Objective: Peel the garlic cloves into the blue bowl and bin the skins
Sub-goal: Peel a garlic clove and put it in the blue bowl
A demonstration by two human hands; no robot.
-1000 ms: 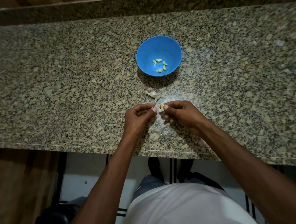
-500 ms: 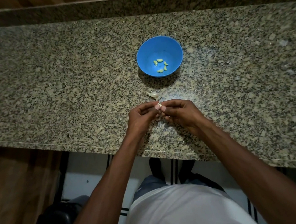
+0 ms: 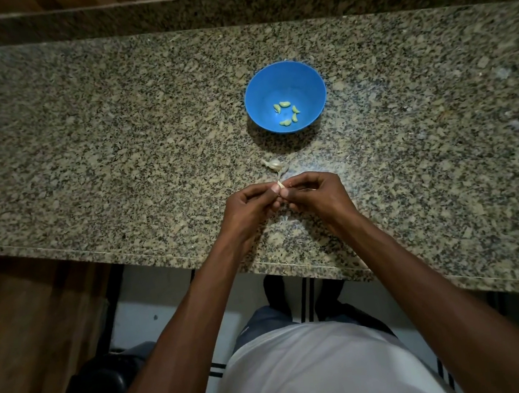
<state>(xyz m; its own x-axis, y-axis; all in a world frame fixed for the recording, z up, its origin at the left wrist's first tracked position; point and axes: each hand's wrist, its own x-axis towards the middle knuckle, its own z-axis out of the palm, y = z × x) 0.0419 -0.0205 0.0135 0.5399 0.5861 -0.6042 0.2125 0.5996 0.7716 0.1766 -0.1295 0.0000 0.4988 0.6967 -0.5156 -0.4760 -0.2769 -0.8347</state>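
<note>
Near the counter's (image 3: 87,150) front edge both hands, left (image 3: 246,205) and right (image 3: 312,192), pinch one clove (image 3: 280,185); five peeled lie in the bowl (image 3: 254,100), skins (image 3: 272,164) unbinned.

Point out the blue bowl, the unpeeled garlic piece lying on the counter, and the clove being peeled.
Round blue plastic bowl (image 3: 257,100): head view, inner left wall.
Whitish unpeeled garlic piece on the granite counter (image 3: 274,164): head view, its rounded body.
Pale garlic clove pinched between both hands (image 3: 280,185): head view, exposed tip.
</note>
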